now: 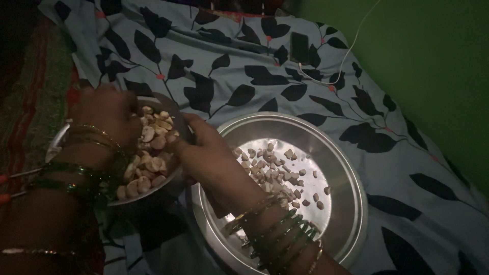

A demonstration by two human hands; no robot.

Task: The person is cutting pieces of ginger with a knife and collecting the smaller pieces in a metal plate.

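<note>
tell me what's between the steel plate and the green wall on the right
Only the leaf-print bedsheet lies between the steel plate and the green wall, as the head view shows.

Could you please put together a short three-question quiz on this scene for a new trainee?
1. True or false: the large steel plate holds small cut pieces.
2. Which hand reaches into the smaller bowl of pale nuts: A left, B right?
3. What thin thing lies on the leaf-print cloth by the green wall?

Key: 1 true. 2 B; the left hand is at the bowl's far rim. 3 A white cable.
</note>
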